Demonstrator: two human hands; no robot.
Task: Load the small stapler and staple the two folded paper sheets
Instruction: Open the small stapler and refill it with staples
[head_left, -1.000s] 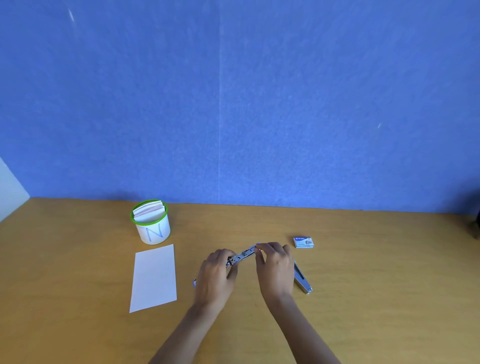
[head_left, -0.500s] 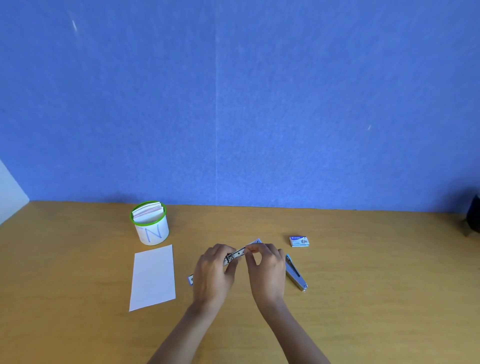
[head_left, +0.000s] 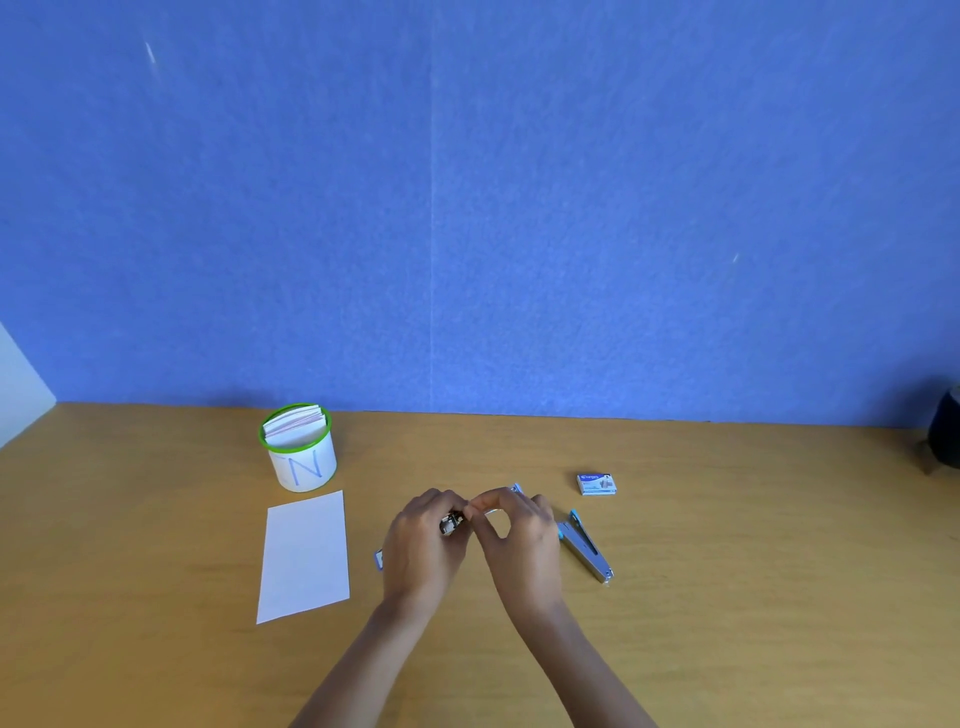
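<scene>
centrally, both hands, left (head_left: 423, 545) and right (head_left: 519, 540), pinched around the opened stapler (head_left: 451, 522) between them

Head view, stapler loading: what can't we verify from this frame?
- Stapler: mostly hidden by the left hand and right hand; staples in the channel can't be seen.
- Staple box: too small to read the label.
- Dark object: cut off by the right edge.
- White paper: sheet count unclear.
</scene>
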